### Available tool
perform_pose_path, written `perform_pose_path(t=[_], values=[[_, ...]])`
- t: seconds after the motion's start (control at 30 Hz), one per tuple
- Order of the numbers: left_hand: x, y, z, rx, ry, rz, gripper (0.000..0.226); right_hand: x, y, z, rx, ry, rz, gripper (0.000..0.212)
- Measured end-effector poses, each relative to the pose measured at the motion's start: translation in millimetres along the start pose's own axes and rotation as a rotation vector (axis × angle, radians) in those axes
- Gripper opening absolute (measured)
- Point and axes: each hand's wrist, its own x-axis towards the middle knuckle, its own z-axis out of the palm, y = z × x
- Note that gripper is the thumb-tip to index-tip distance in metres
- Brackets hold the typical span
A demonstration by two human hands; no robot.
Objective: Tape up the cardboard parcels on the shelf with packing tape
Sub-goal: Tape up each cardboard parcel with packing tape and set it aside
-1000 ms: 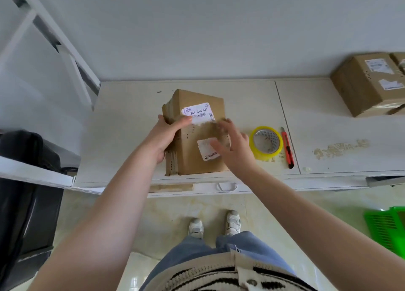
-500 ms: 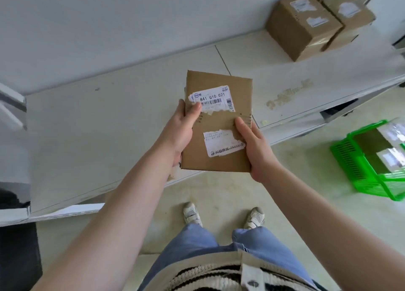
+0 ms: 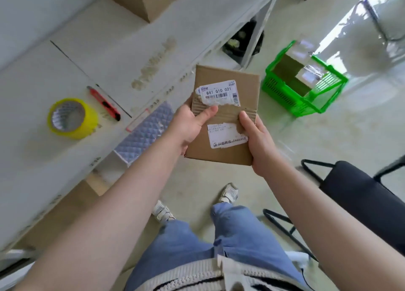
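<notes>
Parcel (image 3: 225, 115) gripped mid-air off the shelf (image 3: 32, 76) by left hand (image 3: 188, 126) and right hand (image 3: 256, 144), long axis pointing away, green basket (image 3: 304, 82) up-right, right hand nearer.

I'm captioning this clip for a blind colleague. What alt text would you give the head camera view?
Seen from above, a person's left hand and right hand hold a small cardboard parcel with torn labels over the floor, beside a white shelf. A yellow tape roll and a red utility knife lie on the shelf; a green basket sits on the floor beyond.
</notes>
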Motion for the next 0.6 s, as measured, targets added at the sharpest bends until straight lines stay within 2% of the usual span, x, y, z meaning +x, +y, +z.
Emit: perform_pose_path(t=[0.17,0.23,0.3,0.6], values=[[53,9,102,0.027,-0.126,-0.085,0.029,35,-16,-94,-0.027,0.138,0.063,0.041],[73,9,135,0.046,-0.165,-0.122,0.041,49,-20,-126,0.001,0.170,0.070,0.027],[93,10,163,0.072,-0.192,-0.136,0.052,61,-22,-152,0.067,0.192,0.095,0.024],[199,38,261,0.180,-0.368,-0.167,0.044,141,-51,-230,0.146,0.370,0.140,0.034]])
